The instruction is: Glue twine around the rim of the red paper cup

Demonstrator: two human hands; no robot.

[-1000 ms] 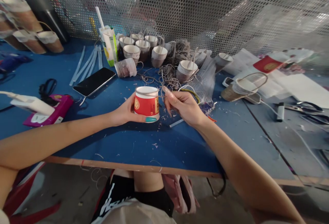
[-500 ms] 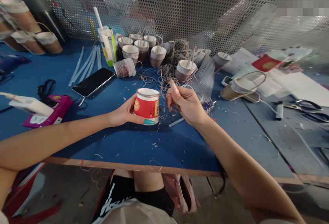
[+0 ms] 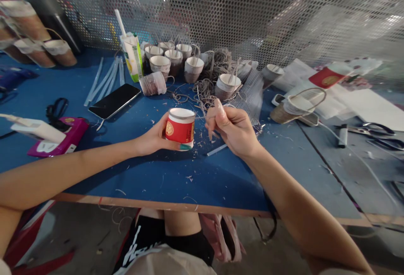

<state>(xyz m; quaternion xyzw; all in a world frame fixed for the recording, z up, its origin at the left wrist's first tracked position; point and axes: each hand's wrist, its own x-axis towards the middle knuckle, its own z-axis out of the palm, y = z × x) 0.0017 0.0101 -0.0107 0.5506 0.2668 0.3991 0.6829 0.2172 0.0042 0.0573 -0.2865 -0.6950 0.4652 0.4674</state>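
Observation:
My left hand (image 3: 154,135) is wrapped round a red and white paper cup (image 3: 179,131) with a gold print, held upright just over the table. A grey cord (image 3: 200,118) runs along the cup's rim and stretches to the right. Its other end goes into my right hand (image 3: 232,128), whose thumb and fingers are pinched shut on it. The fingertips of that hand are a short way from the cup. Behind my right hand lies a tangled heap of grey cord (image 3: 205,89).
Several cord-wrapped cups (image 3: 160,64) with handles stand at the back by the perforated metal screen (image 3: 221,22). A phone (image 3: 115,100), glue sticks (image 3: 105,79) and a magenta power strip (image 3: 75,131) lie left. Scissors (image 3: 378,130) and a cord-wrapped cup (image 3: 285,110) are right.
My right hand has moved slightly right, away from the cup, and the cord between them now shows taut. The cup has turned a little in my left hand and risen slightly.

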